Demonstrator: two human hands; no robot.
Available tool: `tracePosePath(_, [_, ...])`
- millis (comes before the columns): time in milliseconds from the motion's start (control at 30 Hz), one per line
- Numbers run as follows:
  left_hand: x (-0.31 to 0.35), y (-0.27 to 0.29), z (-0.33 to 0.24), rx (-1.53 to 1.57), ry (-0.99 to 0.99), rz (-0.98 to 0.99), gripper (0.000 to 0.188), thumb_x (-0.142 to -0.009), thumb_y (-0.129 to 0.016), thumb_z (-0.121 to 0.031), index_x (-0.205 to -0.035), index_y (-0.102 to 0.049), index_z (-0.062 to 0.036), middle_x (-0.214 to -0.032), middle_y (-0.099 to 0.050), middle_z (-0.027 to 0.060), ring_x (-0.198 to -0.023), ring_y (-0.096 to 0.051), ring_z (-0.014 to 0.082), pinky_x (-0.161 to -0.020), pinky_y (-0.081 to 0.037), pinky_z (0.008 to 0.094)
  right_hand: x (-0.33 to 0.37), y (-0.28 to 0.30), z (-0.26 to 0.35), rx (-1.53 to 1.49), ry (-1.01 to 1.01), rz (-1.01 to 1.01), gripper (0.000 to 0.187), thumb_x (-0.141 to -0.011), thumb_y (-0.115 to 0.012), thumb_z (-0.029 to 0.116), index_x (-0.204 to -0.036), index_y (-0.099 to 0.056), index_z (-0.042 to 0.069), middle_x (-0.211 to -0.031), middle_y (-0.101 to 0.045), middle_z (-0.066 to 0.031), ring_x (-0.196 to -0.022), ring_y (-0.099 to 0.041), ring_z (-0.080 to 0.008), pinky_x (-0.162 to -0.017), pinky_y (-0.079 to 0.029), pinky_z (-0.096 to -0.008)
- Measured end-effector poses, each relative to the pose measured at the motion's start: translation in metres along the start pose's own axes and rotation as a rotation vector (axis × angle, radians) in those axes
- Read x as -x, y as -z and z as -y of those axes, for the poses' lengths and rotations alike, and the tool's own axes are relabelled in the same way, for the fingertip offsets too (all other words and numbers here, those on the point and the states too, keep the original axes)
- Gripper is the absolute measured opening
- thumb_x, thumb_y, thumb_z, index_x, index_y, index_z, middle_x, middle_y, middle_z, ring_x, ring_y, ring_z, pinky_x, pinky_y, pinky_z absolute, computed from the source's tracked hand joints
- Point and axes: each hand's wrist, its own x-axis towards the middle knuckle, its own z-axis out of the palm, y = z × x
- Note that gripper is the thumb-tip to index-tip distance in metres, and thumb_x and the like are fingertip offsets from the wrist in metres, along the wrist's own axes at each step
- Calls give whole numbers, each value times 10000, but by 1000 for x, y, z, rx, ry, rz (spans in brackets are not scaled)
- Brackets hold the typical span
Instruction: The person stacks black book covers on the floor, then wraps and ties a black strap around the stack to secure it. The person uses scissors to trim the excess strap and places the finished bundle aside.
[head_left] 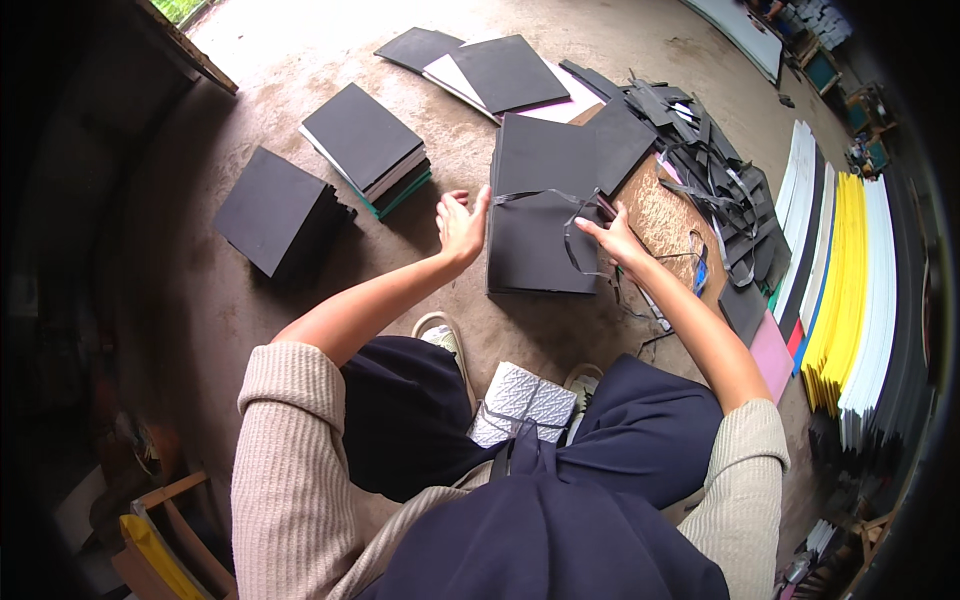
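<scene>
Left hand (462, 230) open, right hand (618, 242) of unclear grip, black stack (540, 250) between, strap (524, 197) across it, dark offcuts (728, 195) heaped right

Inscriptions, labels, numbers, signs: none legible.
</scene>
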Motion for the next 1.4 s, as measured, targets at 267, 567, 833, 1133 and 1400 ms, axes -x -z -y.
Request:
tracePosePath(267, [-13, -21, -88, 97, -302, 540, 485, -822, -572, -455, -874, -565, 27, -733, -617, 86, -644, -593, 126, -601, -491, 254, -25, 2, -17, 148, 250, -209, 583, -752, -675, 357, -1112, -443, -39, -1039, -501, -185, -980, -513, -256, -859, -419, -351])
tracePosePath(567, [-19, -69, -87, -173, -185, 719, 494, -776, -622, -462, -885, -628, 20, -849, -647, 101, -762, -622, 146, -730, -506, 268, -10, 4, 2, 539, 436, -328, 304, -804, -589, 227, -1008, -493, 23, -1069, -441, -161, -1008, -465, -309, -817, -417, -422])
tracePosePath(833, [-18, -96, -77, -21, -131, 637, 305, -701, -700, -353, -693, -648, -52, -700, -642, 41, -633, -612, 130, -618, -480, 275, -19, 7, 6, 531, 494, -322, 155, -805, -530, 114, -942, -502, 49, -1011, -487, -144, -984, -483, -302, -796, -418, -429])
tracePosePath(1133, [-28, -64, -83, -226, -379, 360, 217, -854, -492, -184, -950, -436, 3, -749, -617, 193, -706, -621, 330, -669, -490, 406, -4, 25, 14, 308, 649, -140, 139, -859, -477, 124, -958, -432, 36, -725, -590, -218, -729, -582, -407, -629, -454, -452])
tracePosePath(1400, [-17, -47, -86, -407, -776, 395, 175, -884, -461, -199, -999, -454, -67, -687, -591, 198, -701, -588, 388, -636, -456, 453, -13, 74, 12, 633, 762, -228, 176, -870, -477, 266, -919, -529, 105, -745, -612, -188, -729, -602, -371, -599, -477, -446])
